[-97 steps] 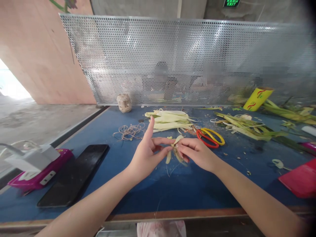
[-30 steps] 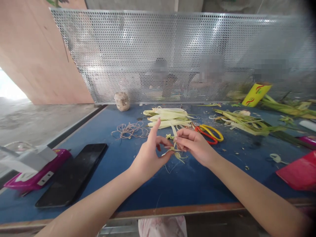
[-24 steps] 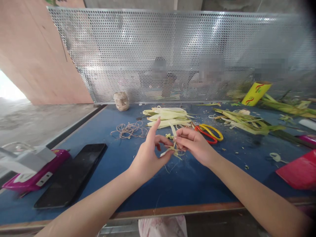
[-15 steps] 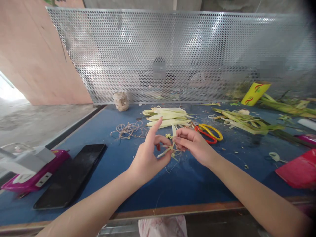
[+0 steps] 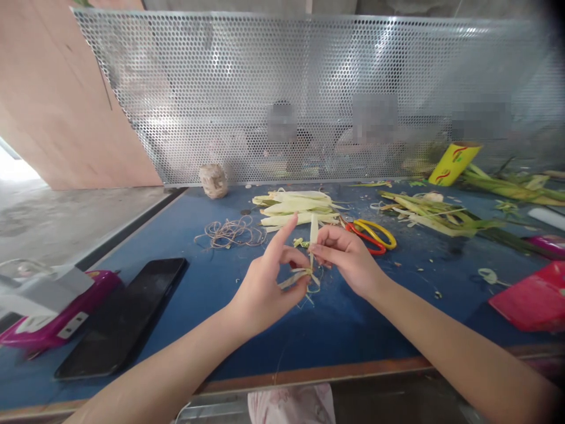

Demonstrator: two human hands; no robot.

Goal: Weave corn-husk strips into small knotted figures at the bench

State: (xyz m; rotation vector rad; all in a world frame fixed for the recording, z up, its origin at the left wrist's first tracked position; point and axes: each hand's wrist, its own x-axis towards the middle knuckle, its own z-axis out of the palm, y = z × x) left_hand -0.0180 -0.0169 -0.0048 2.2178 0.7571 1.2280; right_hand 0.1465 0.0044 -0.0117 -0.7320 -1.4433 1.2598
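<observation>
Between thumb and fingers, my left hand [image 5: 260, 288] pinches a small knotted bundle of pale corn husk strips [image 5: 293, 278], its index finger pointing up. My right hand [image 5: 346, 254] is closed on an upright corn husk strip [image 5: 313, 227] that runs down to the bundle. Loose ends and thin thread hang below the left fingertips. Just behind the hands lies a small yellow-green knotted piece [image 5: 301, 242]. Farther back is a pile of flat pale green corn husks [image 5: 300, 203]. Scissors [image 5: 375, 234] with red and yellow handles lie beyond my right hand.
Left of the husks lies tangled twine [image 5: 229, 234]. A black phone [image 5: 126, 318] and a purple power strip [image 5: 83, 312] occupy the left side. At right are a red box [image 5: 529, 300], green leaves [image 5: 441, 215] and a yellow tube [image 5: 454, 165]. A perforated metal screen [image 5: 247, 88] stands behind.
The husk strip in my right hand now stands straighter above the bundle. The bundle's pale ends have turned in my left fingers. Both hands stay almost in place; the view has shifted slightly.
</observation>
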